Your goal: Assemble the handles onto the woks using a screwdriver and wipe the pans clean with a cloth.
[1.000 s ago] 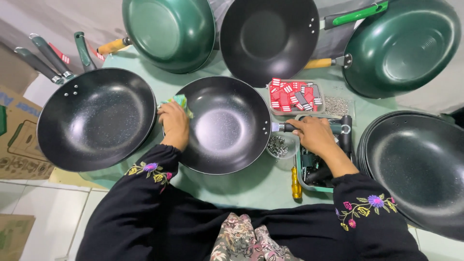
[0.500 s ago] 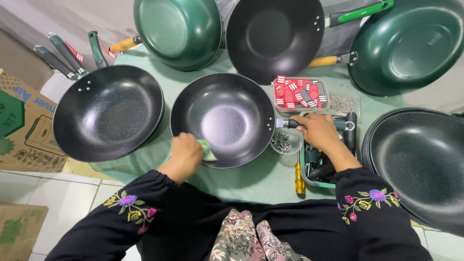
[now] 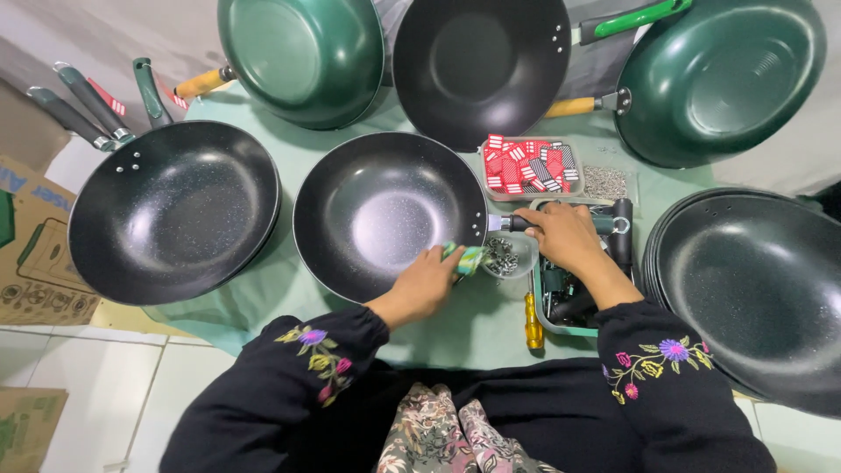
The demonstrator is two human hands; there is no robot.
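Note:
A black speckled pan (image 3: 385, 210) lies in the middle of the green-covered table (image 3: 464, 324). My left hand (image 3: 429, 280) presses a green cloth (image 3: 466, 257) against the pan's near right rim. My right hand (image 3: 565, 235) grips the pan's black handle (image 3: 613, 223), which points right over a tray. A small clear cup of screws (image 3: 504, 258) stands just below the handle joint, between my two hands.
A stack of black pans (image 3: 171, 210) lies at left, another stack (image 3: 753, 280) at right. Two green pans (image 3: 302, 54) (image 3: 718, 74) and a black one (image 3: 480, 66) lean at the back. A box of red tags (image 3: 528, 166), a tool tray (image 3: 561, 302) and a yellow screwdriver (image 3: 533, 322) sit near my right hand.
My left hand has slid the cloth along the pan's rim, from the far left side round the near edge to the near right. My right hand stayed on the handle.

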